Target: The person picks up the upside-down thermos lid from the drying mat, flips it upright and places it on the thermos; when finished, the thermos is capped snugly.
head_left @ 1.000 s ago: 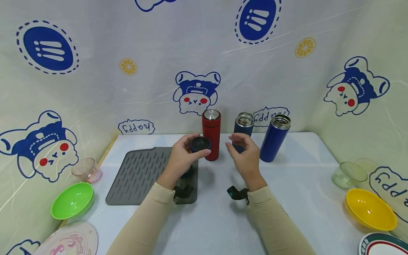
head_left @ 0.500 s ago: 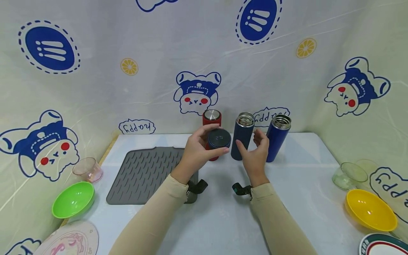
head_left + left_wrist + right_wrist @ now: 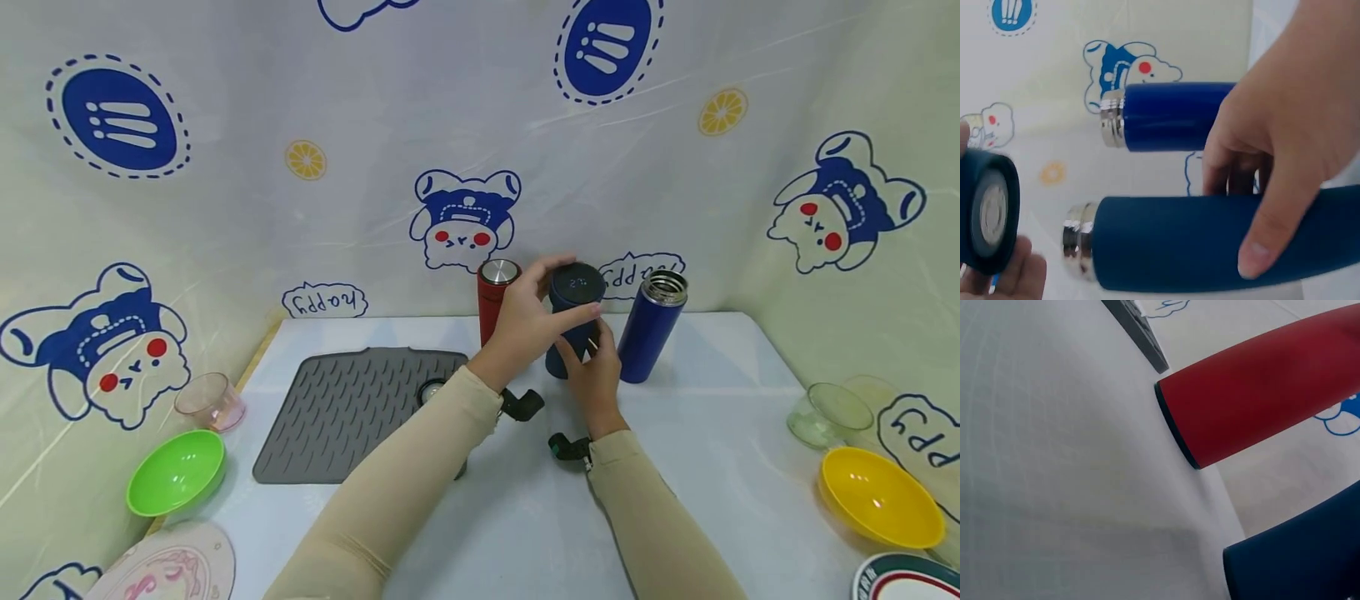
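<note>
My left hand (image 3: 525,327) holds a round dark lid (image 3: 577,285) with lit digits on its top. The lid is above a dark blue thermos bottle (image 3: 556,364), which stands upright on the table. In the left wrist view, a gap shows between the lid's underside (image 3: 992,215) and the bottle's bare steel mouth (image 3: 1079,242). My right hand (image 3: 597,383) grips the bottle's body, thumb on the near side. To the right stands a brighter blue thermos (image 3: 648,333), its steel mouth uncovered. A red thermos (image 3: 491,315) with a steel-topped lid is partly hidden behind my left hand.
A grey ribbed mat (image 3: 352,408) lies at the left, with a round dark piece (image 3: 428,390) half hidden by my sleeve. A pink glass (image 3: 212,402), green bowl (image 3: 177,472) and pink plate (image 3: 172,562) line the left. A green glass (image 3: 828,414), yellow bowl (image 3: 881,497) and rimmed plate (image 3: 911,575) line the right.
My left hand has carried the lid rightward and up, from beside the red thermos to above the dark blue one. My right hand has closed round the dark blue bottle.
</note>
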### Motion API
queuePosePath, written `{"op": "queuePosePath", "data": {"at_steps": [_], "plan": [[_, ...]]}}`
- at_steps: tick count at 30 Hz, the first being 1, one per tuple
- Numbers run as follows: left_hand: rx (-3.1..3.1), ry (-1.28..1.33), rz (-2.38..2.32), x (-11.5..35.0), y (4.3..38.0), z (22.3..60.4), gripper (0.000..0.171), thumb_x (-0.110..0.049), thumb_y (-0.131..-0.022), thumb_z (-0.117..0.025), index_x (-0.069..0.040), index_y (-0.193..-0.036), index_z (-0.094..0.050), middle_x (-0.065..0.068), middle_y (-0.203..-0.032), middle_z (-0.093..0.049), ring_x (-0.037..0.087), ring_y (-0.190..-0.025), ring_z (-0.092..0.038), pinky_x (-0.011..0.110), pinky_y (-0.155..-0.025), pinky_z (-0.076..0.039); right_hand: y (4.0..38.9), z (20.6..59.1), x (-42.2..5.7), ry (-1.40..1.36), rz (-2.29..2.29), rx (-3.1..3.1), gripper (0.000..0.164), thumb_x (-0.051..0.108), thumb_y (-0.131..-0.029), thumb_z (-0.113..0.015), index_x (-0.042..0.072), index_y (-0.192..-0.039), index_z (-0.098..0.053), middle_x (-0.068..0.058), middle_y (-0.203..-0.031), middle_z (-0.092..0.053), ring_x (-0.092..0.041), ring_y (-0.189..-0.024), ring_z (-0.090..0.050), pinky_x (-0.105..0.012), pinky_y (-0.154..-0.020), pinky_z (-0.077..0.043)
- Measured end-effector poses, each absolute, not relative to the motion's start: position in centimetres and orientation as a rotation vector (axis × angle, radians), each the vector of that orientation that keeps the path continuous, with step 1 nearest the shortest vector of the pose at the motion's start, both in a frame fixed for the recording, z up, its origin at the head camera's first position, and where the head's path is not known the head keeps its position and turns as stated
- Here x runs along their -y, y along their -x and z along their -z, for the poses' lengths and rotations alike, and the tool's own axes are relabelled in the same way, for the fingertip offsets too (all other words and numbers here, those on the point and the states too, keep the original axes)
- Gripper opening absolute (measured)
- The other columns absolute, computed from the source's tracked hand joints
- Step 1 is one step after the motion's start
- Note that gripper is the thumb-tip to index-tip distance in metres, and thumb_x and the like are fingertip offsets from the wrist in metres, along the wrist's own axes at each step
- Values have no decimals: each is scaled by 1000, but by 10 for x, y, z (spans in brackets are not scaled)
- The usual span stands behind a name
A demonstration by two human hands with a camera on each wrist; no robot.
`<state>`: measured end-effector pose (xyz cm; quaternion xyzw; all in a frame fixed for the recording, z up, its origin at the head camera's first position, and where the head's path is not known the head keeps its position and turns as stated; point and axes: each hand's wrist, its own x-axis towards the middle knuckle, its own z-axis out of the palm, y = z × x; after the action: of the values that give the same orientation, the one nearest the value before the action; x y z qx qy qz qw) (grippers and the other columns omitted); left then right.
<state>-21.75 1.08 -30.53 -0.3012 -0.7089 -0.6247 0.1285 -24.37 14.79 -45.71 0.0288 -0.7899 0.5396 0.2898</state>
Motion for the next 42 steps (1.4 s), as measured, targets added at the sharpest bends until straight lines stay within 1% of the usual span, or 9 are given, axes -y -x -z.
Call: {"op": "queuePosePath", "data": {"at_steps": [3,5,7,12,15,21,27,35,42], "plan": [[2095,777,1778,-24,237,317,64,-31,-78,-77,-13,-132,-48,-4,-127,-51,4,-112,-50,20,-91,-41,245,458,-148,-124,-1440,2095,64,30,-86,-68,20,-141,-37,1,-133,-48,-11,-120,-46,-37,-98,-39],[2109,715,1728,-32,249,328,66,-39,-77,-76,-18,-132,-47,-8,-125,-51,2,-109,-50,20,-87,-44,245,461,-148,-131,-1453,2095,63,29,-87,-68,22,-141,-37,3,-133,-48,-12,-120,-47,-37,-96,-40],[2112,673,1685,-36,253,332,66,-40,-78,-75,-18,-133,-46,-7,-124,-52,2,-108,-50,20,-85,-45,244,462,-148,-116,-1472,2098,63,30,-87,-68,24,-141,-37,4,-134,-47,-13,-120,-47,-38,-96,-41],[2093,628,1660,-41,261,337,68,-38,-79,-75,-13,-134,-44,-4,-124,-52,4,-107,-51,21,-84,-47,242,463,-148,-47,-1503,2134,68,41,-85,-67,28,-143,-34,6,-137,-44,-10,-121,-45,-36,-98,-39],[2100,605,1706,-44,265,339,69,-40,-79,-74,-15,-135,-43,-5,-124,-51,5,-106,-51,23,-84,-47,242,463,-148,-32,-1525,2137,70,43,-85,-66,28,-144,-32,4,-138,-43,-12,-122,-44,-36,-98,-39],[2143,533,1748,-48,268,340,69,-45,-79,-72,-21,-136,-42,-8,-126,-50,4,-106,-51,25,-86,-47,244,462,-148,-27,-1562,2122,72,41,-85,-67,22,-145,-33,-2,-139,-43,-18,-123,-44,-39,-97,-40],[2133,521,1751,-50,270,342,72,-44,-76,-76,-19,-135,-43,-8,-123,-51,4,-105,-52,24,-85,-47,243,462,-149,-15,-1581,2127,72,42,-85,-67,24,-145,-32,0,-140,-42,-17,-124,-43,-39,-96,-40],[2099,523,1807,-52,279,344,73,-46,-70,-80,-21,-129,-44,-9,-115,-53,2,-101,-52,21,-81,-48,244,461,-150,-40,-1561,2094,74,44,-83,-68,20,-144,-35,-2,-137,-45,-13,-122,-44,-38,-98,-38],[2133,434,1752,-56,283,348,72,-46,-67,-82,-21,-124,-44,-7,-112,-52,3,-98,-53,21,-77,-50,246,463,-151,-31,-1566,2103,73,44,-83,-68,19,-143,-36,-2,-137,-46,-16,-121,-46,-37,-98,-39]]}}
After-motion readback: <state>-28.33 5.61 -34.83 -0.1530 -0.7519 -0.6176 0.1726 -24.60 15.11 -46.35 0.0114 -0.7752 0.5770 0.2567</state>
